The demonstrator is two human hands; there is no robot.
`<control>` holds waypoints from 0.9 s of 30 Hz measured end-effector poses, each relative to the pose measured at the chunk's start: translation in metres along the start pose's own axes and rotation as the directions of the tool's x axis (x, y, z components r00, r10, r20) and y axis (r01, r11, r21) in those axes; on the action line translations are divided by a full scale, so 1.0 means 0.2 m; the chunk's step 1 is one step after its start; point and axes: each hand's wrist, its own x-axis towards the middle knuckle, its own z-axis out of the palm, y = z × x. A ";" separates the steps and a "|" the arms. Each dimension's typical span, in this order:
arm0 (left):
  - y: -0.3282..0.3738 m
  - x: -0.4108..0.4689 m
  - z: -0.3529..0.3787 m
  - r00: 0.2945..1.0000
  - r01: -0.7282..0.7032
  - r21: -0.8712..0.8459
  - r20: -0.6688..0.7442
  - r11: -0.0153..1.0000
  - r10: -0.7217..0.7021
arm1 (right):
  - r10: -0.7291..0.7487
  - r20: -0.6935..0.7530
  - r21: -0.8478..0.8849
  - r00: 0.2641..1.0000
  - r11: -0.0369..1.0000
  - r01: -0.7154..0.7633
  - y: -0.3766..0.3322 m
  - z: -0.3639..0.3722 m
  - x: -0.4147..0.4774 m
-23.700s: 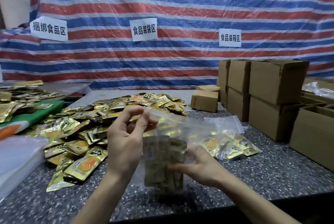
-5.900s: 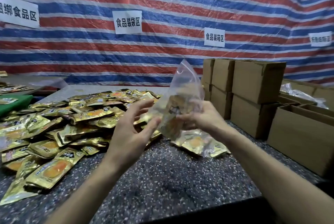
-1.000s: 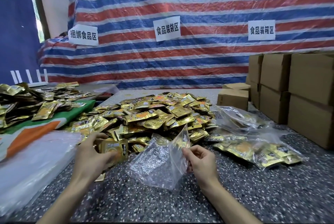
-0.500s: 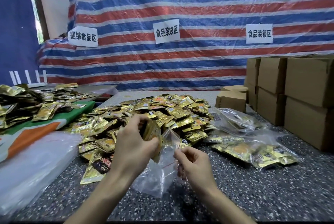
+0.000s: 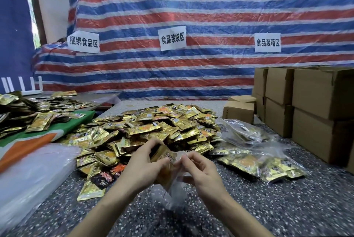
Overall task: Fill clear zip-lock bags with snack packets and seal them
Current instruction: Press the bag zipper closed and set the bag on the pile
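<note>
A clear zip-lock bag [image 5: 173,196] hangs over the speckled table [image 5: 268,208] between my hands. My right hand [image 5: 201,171] pinches the bag's open top edge. My left hand [image 5: 141,167] grips a small stack of gold snack packets [image 5: 164,157] whose lower ends sit inside the bag's mouth. Behind my hands lies a big heap of loose gold packets [image 5: 153,131]. Filled clear bags [image 5: 254,160] lie to the right of the heap.
Stacked cardboard boxes [image 5: 316,114] line the right side, with a small box [image 5: 238,111] behind the heap. A pile of clear plastic [image 5: 28,177] lies at the left front, beside a green and orange cloth [image 5: 38,137] with more packets. A striped tarp hangs behind.
My left hand picked packets off the heap, carried them to the bag and has pushed them into its mouth. My right hand kept hold of the bag's edge.
</note>
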 end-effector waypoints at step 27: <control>0.25 0.29 -0.15 0.994 -0.013 0.131 0.112 0.991 -0.002 | 0.135 -0.126 0.111 0.983 0.986 -0.121 -0.34 0.07 0.13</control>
